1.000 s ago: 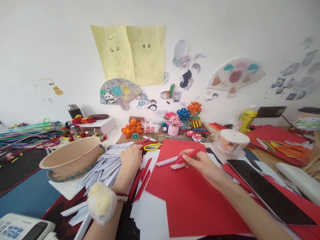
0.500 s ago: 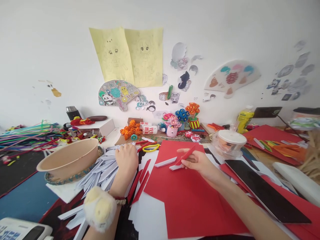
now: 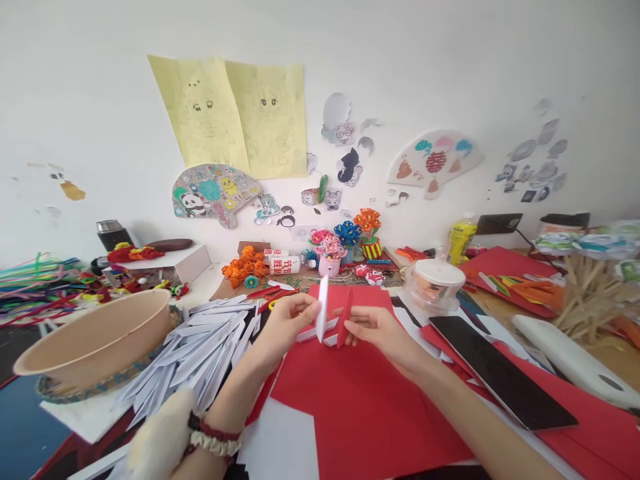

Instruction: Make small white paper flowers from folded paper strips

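1. The left hand (image 3: 293, 317) grasps a white strip (image 3: 323, 310) lightly, between thumb and fingers. The strip stands almost upright, at the right side of this hand.
2. The right hand (image 3: 373, 327) pinches a red strip (image 3: 345, 320), which is at the left side of this hand. Its long axis is also nearly upright, the top leaning a little to the right.
3. So the two strips face each other between the hands, about parallel, with a narrow gap. Each one is nearest to the hand that holds it.
4. Just behind the white strip lies a small white folded piece (image 3: 331, 325), partly hidden, on the red sheet (image 3: 385, 413) under both hands.
5. To the left of the left hand there is a pile of white strips (image 3: 195, 340).
6. Farther to the left is the bowl (image 3: 100, 333); well to the right of the right hand, the phone (image 3: 500, 370).
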`<state>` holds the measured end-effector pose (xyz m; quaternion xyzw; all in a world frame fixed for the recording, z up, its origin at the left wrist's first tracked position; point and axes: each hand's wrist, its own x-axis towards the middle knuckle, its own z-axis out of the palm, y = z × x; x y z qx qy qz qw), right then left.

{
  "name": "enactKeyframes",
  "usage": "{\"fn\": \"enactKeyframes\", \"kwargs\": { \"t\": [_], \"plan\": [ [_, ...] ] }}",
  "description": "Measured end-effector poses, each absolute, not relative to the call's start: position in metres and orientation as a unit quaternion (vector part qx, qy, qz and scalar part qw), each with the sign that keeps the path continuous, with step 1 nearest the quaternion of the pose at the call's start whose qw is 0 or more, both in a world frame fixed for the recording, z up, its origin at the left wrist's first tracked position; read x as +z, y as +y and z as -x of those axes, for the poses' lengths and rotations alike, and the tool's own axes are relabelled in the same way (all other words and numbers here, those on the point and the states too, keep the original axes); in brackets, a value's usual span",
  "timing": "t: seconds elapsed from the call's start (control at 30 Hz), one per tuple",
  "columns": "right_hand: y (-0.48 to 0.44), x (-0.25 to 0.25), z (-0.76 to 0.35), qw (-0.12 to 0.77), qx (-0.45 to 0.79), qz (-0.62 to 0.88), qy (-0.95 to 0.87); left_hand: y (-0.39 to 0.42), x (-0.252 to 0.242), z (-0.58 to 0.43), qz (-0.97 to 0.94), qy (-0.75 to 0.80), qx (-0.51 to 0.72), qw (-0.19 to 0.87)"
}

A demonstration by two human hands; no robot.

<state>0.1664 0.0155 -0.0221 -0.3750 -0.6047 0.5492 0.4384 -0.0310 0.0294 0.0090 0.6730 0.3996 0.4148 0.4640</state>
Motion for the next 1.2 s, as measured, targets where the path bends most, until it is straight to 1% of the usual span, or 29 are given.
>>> {"fn": "enactKeyframes", "kwargs": {
  "t": [0.07, 0.17, 0.37, 0.47, 0.6, 0.73, 0.87, 0.93, 1.03, 1.2],
  "plan": [
    [0.013, -0.018, -0.166, 0.438, 0.549, 0.365, -0.611, 0.023, 0.007, 0.021, -0.648, 0.379, 0.399, 0.526],
    [0.011, -0.014, -0.165, 0.439, 0.548, 0.347, -0.622, 0.017, 0.004, 0.012, -0.626, 0.355, 0.39, 0.575],
    [0.009, -0.016, -0.164, 0.435, 0.549, 0.328, -0.634, 0.017, -0.002, 0.008, -0.625, 0.349, 0.39, 0.58],
    [0.009, -0.015, -0.164, 0.428, 0.539, 0.335, -0.644, 0.02, -0.006, 0.009, -0.641, 0.38, 0.4, 0.532],
    [0.008, -0.013, -0.163, 0.42, 0.535, 0.35, -0.644, 0.024, -0.011, 0.009, -0.683, 0.444, 0.406, 0.414],
    [0.008, -0.014, -0.162, 0.418, 0.542, 0.353, -0.637, 0.021, -0.011, 0.004, -0.698, 0.487, 0.408, 0.33],
    [0.011, -0.018, -0.163, 0.418, 0.538, 0.355, -0.64, 0.013, -0.011, -0.002, -0.748, 0.494, 0.391, 0.21],
    [0.012, -0.018, -0.163, 0.418, 0.531, 0.358, -0.645, 0.01, -0.013, -0.003, -0.767, 0.492, 0.376, 0.167],
    [0.011, -0.018, -0.163, 0.415, 0.503, 0.373, -0.661, 0.009, -0.017, -0.005, -0.766, 0.499, 0.377, 0.148],
    [0.012, -0.022, -0.162, 0.413, 0.452, 0.392, -0.687, 0.01, -0.022, -0.004, -0.755, 0.509, 0.38, 0.16]
  ]
}}
